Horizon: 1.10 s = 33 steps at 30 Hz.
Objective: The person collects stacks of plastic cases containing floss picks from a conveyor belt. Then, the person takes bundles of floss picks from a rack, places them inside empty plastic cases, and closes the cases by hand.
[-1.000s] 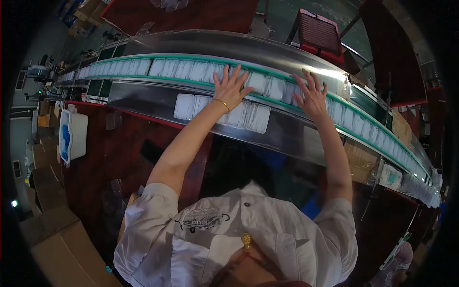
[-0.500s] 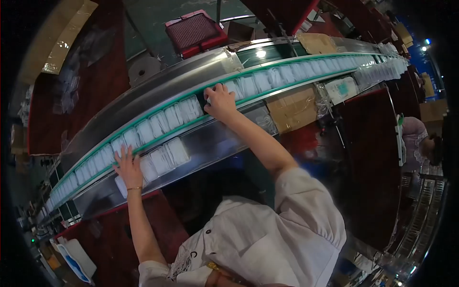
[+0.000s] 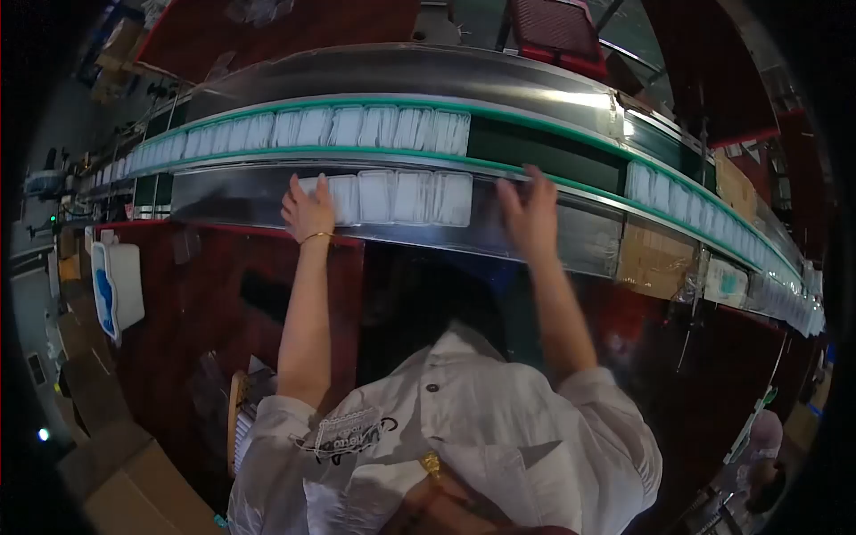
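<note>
A short row of clear plastic cases with white contents stands on the metal ledge in front of me. My left hand is at the row's left end, fingers apart and against the end case. Off the right end hovers my right hand, slightly blurred, empty, with its thumb and fingers spread. Behind the ledge, more such cases fill the left part of a green-railed conveyor. Dark belt shows in a wide gap before further cases on the right.
A cardboard piece lies on the ledge to the right. A white bin with a blue mark stands at left on the dark red table. A red crate is beyond the conveyor. Another person is at the lower right.
The view has turned. My right hand has left the conveyor cases and come down over the ledge. The belt gap is wider. My left hand stays by the row's left end.
</note>
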Each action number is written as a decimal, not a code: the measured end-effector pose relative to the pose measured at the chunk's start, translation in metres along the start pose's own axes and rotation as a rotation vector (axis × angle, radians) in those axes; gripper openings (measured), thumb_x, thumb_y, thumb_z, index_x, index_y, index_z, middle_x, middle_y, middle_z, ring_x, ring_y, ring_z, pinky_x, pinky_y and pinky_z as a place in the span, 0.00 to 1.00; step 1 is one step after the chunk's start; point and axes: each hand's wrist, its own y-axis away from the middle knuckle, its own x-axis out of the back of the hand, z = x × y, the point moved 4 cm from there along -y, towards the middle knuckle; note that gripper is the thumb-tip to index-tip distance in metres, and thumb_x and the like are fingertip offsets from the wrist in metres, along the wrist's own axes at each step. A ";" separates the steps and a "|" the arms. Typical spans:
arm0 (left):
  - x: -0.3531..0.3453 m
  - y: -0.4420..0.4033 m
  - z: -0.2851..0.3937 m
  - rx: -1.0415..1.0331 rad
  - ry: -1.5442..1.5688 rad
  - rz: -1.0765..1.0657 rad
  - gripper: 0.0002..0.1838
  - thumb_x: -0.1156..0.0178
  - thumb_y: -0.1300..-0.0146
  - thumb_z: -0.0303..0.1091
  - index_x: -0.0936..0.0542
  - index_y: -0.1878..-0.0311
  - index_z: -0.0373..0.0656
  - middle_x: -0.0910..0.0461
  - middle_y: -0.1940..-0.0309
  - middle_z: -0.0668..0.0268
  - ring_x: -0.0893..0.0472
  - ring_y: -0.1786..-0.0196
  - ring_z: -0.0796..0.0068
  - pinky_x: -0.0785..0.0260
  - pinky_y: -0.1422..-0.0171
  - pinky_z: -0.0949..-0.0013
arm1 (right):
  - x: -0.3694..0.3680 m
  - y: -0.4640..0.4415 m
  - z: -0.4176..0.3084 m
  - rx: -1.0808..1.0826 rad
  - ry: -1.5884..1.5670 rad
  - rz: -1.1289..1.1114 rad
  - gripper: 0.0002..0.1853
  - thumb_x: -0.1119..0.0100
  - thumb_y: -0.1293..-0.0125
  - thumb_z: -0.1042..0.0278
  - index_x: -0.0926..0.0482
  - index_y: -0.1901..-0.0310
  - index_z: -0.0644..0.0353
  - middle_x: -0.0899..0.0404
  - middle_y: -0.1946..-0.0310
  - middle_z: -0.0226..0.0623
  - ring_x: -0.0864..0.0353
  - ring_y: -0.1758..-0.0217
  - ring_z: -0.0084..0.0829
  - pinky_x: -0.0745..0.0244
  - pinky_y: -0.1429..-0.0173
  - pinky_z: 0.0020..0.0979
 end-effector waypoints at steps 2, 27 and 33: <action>-0.013 0.027 0.015 -0.037 0.000 0.119 0.34 0.48 0.42 0.56 0.40 0.37 0.48 0.36 0.43 0.52 0.37 0.42 0.49 0.42 0.43 0.48 | -0.055 0.038 -0.017 0.133 0.222 -0.128 0.35 0.35 0.50 0.51 0.35 0.42 0.57 0.39 0.48 0.55 0.34 0.49 0.49 0.37 0.48 0.45; -0.089 0.170 0.259 -0.646 0.047 0.114 0.32 0.55 0.39 0.56 0.40 0.35 0.50 0.51 0.32 0.58 0.56 0.29 0.52 0.68 0.33 0.37 | 0.099 -0.095 0.147 0.460 0.796 -0.166 0.28 0.59 0.36 0.41 0.43 0.36 0.38 0.55 0.31 0.38 0.54 0.30 0.47 0.53 0.43 0.70; -0.018 0.322 0.209 -0.635 0.427 0.228 0.25 0.42 0.46 0.35 0.33 0.43 0.49 0.39 0.40 0.60 0.49 0.31 0.56 0.60 0.33 0.40 | 0.116 -0.057 0.037 0.858 -0.096 -0.198 0.22 0.55 0.32 0.61 0.37 0.40 0.63 0.37 0.40 0.49 0.35 0.41 0.45 0.38 0.41 0.39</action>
